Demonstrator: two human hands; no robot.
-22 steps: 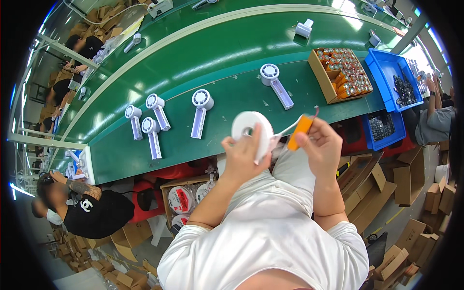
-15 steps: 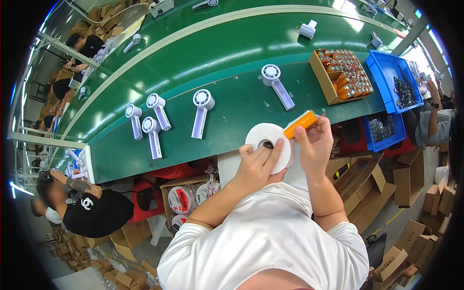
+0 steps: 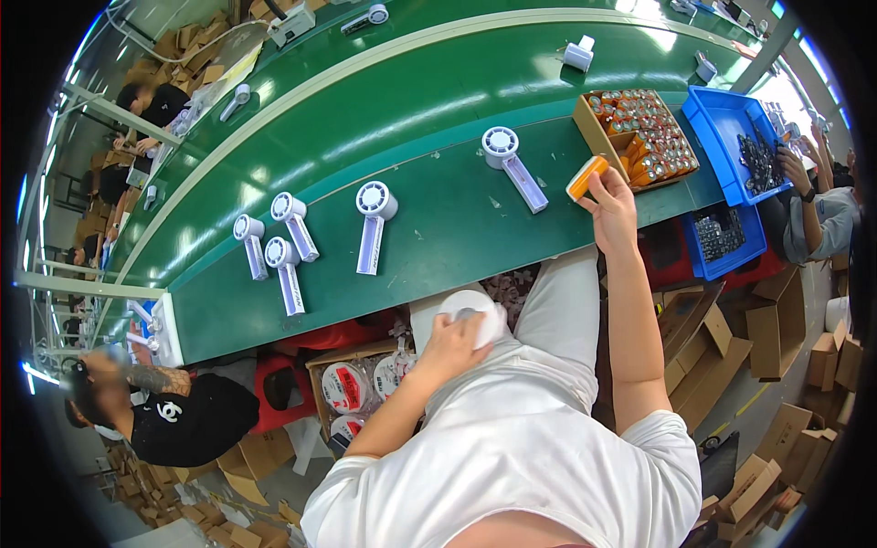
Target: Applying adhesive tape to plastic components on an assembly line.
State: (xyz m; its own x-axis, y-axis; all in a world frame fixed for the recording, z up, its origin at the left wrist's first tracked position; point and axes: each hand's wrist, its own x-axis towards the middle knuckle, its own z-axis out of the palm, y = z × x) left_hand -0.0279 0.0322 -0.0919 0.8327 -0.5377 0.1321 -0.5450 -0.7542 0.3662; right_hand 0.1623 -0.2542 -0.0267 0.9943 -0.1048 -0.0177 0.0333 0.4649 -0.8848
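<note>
Your left hand (image 3: 454, 340) is drawn in low against your lap, elbow bent and forearm angled up from the lower edge, fingers curled and closed over what it holds. Your right arm is extended nearly straight forward and up, wrist level, with the right hand (image 3: 612, 212) well apart from the left. Its fingers are pinched shut at the tips, thumb side turned toward the left, knuckles facing you.

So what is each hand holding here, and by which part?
The left hand grips a white tape roll over its flat face, down at the lap. The right hand holds a small orange block by its lower end.
</note>
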